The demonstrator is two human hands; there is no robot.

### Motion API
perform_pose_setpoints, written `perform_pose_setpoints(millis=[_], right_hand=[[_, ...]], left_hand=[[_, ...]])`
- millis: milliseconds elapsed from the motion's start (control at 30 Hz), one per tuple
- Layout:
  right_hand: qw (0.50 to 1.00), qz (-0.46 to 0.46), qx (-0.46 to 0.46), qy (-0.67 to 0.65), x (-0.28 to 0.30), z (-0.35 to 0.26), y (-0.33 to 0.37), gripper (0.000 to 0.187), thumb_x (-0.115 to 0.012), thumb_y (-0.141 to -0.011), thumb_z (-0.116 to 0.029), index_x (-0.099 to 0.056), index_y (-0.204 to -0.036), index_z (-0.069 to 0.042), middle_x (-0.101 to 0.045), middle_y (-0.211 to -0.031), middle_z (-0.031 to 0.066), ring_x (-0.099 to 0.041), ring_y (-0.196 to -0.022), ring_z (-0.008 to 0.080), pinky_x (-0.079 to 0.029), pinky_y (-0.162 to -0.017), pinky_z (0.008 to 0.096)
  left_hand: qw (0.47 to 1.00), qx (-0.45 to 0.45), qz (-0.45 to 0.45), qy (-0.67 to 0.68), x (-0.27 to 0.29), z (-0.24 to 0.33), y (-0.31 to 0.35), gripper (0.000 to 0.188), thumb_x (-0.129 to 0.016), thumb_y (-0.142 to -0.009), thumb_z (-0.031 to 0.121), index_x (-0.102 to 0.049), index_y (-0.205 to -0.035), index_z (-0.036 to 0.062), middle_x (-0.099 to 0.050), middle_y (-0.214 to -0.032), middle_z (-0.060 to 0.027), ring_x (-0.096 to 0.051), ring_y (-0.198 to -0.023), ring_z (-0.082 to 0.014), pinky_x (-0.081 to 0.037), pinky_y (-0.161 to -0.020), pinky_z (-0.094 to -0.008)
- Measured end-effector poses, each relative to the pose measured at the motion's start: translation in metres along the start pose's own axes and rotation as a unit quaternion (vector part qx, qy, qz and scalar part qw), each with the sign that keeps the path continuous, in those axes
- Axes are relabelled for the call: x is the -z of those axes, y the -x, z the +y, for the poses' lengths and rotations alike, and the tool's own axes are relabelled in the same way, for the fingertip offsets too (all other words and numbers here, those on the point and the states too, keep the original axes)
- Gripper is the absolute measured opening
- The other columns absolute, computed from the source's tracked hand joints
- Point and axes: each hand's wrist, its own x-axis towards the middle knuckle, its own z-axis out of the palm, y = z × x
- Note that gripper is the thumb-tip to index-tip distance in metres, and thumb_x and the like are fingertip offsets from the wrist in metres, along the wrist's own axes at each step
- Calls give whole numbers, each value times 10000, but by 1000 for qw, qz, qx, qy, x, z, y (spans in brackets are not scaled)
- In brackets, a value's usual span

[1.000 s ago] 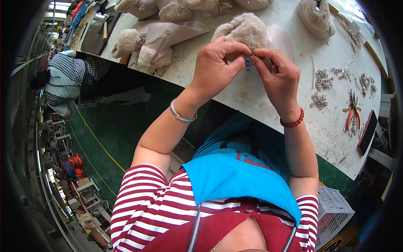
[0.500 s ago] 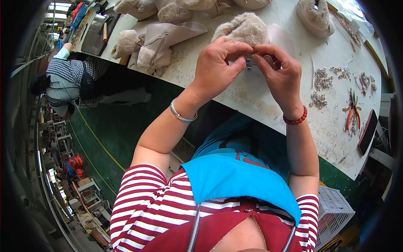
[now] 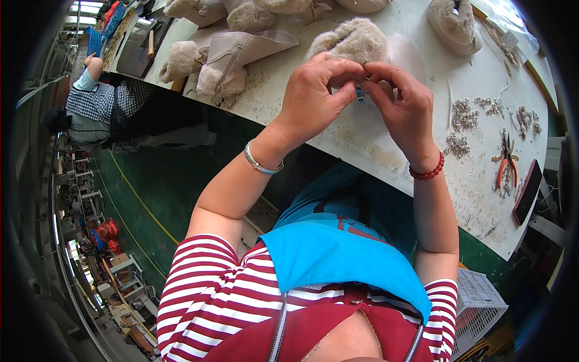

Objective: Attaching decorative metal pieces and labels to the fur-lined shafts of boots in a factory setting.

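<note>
A beige boot with a fluffy fur cuff (image 3: 356, 39) lies at the table's near edge, its smooth part (image 3: 405, 57) showing behind my right hand. My left hand (image 3: 318, 90) and my right hand (image 3: 403, 99) meet at this cuff, thumbs and forefingers pinched close together. A small shiny piece with blue bits (image 3: 360, 93) hangs between the fingertips. Its exact kind is too small to tell, and the fingers hide its upper end.
More fur-lined boots (image 3: 232, 57) lie at the left and back, with one boot (image 3: 452, 27) at the far right. To the right are piles of small metal fittings (image 3: 463, 114), orange-handled pliers (image 3: 505, 160) and a phone (image 3: 528, 193). A co-worker (image 3: 96, 108) bends at the left.
My hands stay pinched at the cuff, shifting only very slightly right. The co-worker at the left has shifted, and a blue basket now shows beside their raised arm.
</note>
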Motion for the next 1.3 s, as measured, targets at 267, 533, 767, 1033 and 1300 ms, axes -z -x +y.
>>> perform_pose_setpoints(millis=[267,533,767,1033,1300], right_hand=[[998,-12,48,40,2,-3,-2,259,-751,-828,-40,-702,-1083,-53,-717,-919,83,-708,-745,198,-576,-669,295],[996,-38,62,61,6,-1,-4,311,-752,-819,-30,-685,-1122,-52,-715,-920,86,-707,-762,209,-575,-688,302],[995,-74,55,34,9,4,-9,348,-751,-812,-7,-670,-1150,-29,-715,-913,93,-701,-786,217,-567,-719,315],[994,-88,57,27,10,4,-13,368,-750,-805,8,-664,-1162,-23,-710,-892,98,-692,-788,217,-559,-725,312],[993,-101,53,25,10,4,-16,426,-755,-796,19,-645,-1201,-53,-697,-863,91,-674,-750,212,-546,-698,310]], left_hand=[[997,-18,-14,-70,2,3,-2,98,-687,-827,59,-728,-913,37,-736,-863,-72,-664,-806,-215,-538,-747,-315],[986,-92,5,-140,0,-3,-1,112,-723,-829,128,-739,-940,113,-712,-851,-69,-661,-791,-252,-543,-700,-361],[977,-77,-27,-198,6,0,-4,96,-716,-836,167,-723,-930,153,-659,-824,-82,-665,-760,-291,-543,-664,-398],[947,-116,-32,-298,7,6,-6,128,-745,-821,166,-681,-924,125,-661,-800,-67,-667,-710,-271,-538,-626,-368],[919,-118,-65,-372,10,14,-9,154,-735,-840,226,-659,-947,147,-646,-806,-68,-667,-716,-290,-535,-612,-391]])
